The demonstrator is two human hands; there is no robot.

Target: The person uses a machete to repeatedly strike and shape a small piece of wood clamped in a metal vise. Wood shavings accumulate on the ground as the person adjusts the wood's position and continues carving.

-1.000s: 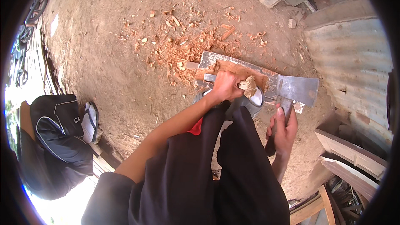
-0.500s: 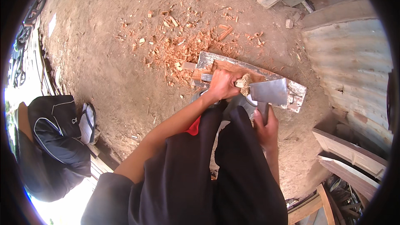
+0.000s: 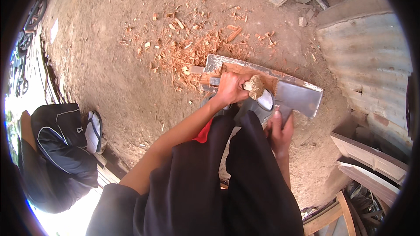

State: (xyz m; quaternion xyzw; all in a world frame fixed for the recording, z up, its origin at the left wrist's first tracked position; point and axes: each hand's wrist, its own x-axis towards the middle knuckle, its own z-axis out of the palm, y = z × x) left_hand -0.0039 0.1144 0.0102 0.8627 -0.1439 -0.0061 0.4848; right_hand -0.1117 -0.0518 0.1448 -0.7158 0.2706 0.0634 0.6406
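My left hand [image 3: 232,88] is closed around a piece of wood, whose rough, pale-brown end [image 3: 255,86] sticks out to the right of the fist. The rest of the piece is hidden by the hand. In my right hand [image 3: 280,134] is the handle of a hatchet with a broad, flat grey blade [image 3: 301,97]. The blade lies over the right part of a worn wooden board [image 3: 218,62], to the right of the held wood and apart from it. A grey and white rounded thing [image 3: 265,100], perhaps a shoe, shows between the hands.
Orange-brown wood shavings [image 3: 183,54] cover the dirt ground beyond the board. Corrugated metal sheets [image 3: 358,57] stand along the right. Wooden panels [image 3: 369,155] and a wooden frame [image 3: 328,218] lie at lower right. Another person in dark clothing [image 3: 61,135] sits at the left.
The hatchet has moved right and slightly down, away from the wood piece's rough end. My left hand keeps its grip, and more of that end shows now.
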